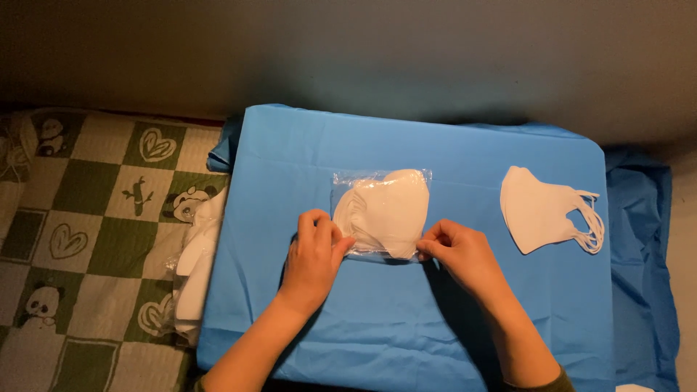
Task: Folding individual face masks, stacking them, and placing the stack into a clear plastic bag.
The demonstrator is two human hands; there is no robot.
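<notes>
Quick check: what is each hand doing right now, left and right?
Left hand: closed, pinching the lower left corner of the clear bag of white masks.
Right hand: closed, pinching the bag's lower right corner.

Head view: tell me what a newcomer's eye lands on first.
First, the bright blue cloth spread across the middle, with a clear bag of white masks lying at its centre. The left hand and the right hand pinch that bag's lower corners. To the right on the cloth lies a loose stack of white masks, and at far left a green checked panda blanket.
</notes>
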